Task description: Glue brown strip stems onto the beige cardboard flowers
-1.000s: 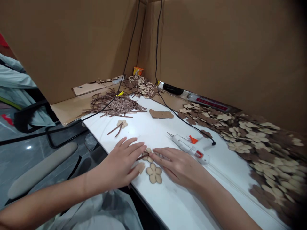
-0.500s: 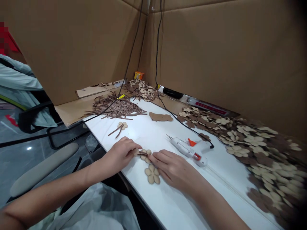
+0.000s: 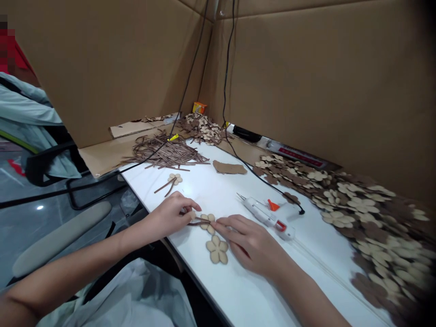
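A beige five-petal felt flower lies on the white table between my hands, with thin brown strips running across its middle. My left hand is at the strips' left end, pinching them between thumb and fingers, its index finger slightly raised. From the other side, the fingertips of my right hand hold the strips' right end down against the flower. Just below lies a second beige flower, close beside my right hand. Farther back, two loose brown strips rest on another small flower.
A white glue gun lies right of my hands. Behind are a heap of brown strips and a cardboard scrap. Beige and brown flowers pile along the right. A black cable hangs across; cardboard walls stand behind.
My left index finger has lifted away from the thumb, and more of the brown strips shows beside the flower. My right hand stays at the flower. The view has shifted slightly.
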A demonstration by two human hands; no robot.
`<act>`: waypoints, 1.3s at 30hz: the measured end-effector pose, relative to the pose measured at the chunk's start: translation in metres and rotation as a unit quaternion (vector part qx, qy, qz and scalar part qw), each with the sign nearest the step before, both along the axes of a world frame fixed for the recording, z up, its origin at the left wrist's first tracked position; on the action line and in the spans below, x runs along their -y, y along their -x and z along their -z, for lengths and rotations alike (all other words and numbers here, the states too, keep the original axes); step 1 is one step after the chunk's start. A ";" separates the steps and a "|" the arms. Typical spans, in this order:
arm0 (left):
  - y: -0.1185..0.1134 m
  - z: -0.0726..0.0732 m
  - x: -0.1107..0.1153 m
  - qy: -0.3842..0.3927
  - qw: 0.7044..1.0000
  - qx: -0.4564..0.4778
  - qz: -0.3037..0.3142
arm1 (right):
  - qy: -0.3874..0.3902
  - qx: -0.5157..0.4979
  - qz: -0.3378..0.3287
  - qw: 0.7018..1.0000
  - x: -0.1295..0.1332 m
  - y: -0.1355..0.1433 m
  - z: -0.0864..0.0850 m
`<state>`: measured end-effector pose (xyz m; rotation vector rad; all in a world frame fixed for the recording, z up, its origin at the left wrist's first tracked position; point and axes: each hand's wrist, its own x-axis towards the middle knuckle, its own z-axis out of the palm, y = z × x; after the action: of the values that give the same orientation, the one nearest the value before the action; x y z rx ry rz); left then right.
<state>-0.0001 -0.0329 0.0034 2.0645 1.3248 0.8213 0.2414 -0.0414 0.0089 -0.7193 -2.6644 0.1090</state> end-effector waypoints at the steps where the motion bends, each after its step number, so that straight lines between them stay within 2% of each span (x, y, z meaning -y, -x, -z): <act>1: -0.001 0.000 0.001 0.001 1.000 -0.003 -0.001 | 0.005 -0.002 0.001 1.000 0.000 -0.001 0.001; 5: -0.002 -0.001 0.002 0.001 1.000 -0.016 0.004 | 0.014 -0.005 0.003 1.000 -0.002 -0.002 0.004; 10: -0.002 0.001 0.003 -0.021 1.000 -0.017 0.008 | -0.016 0.015 -0.007 1.000 -0.002 0.000 0.000; 16: -0.001 -0.002 0.009 0.009 1.000 -0.012 0.020 | -0.053 0.044 -0.020 0.997 0.000 0.001 -0.001; 22: 0.001 -0.005 0.011 0.015 0.999 -0.018 0.049 | -0.044 0.031 -0.009 0.999 -0.002 0.001 0.002; 25: 0.001 -0.009 0.013 -0.024 0.994 -0.052 0.098 | -0.036 0.034 -0.006 0.999 -0.003 0.000 0.003; 28: -0.001 -0.012 0.014 -0.122 0.981 -0.102 0.109 | -0.029 0.035 -0.005 0.999 -0.003 -0.001 0.003; 32: -0.004 -0.006 0.013 -0.238 0.953 -0.143 0.118 | -0.017 0.024 0.007 1.000 -0.003 0.000 0.005; 34: -0.004 -0.001 0.014 -0.253 0.949 -0.142 0.125 | -0.012 0.016 0.012 1.000 -0.004 0.000 0.005; 39: -0.005 0.005 0.022 -0.228 0.950 -0.162 0.136 | -0.011 -0.001 0.016 1.000 -0.003 0.001 0.007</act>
<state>0.0045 -0.0546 -0.0014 2.7718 1.0325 0.7356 0.2405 -0.0385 0.0022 -0.7534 -2.6472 0.0713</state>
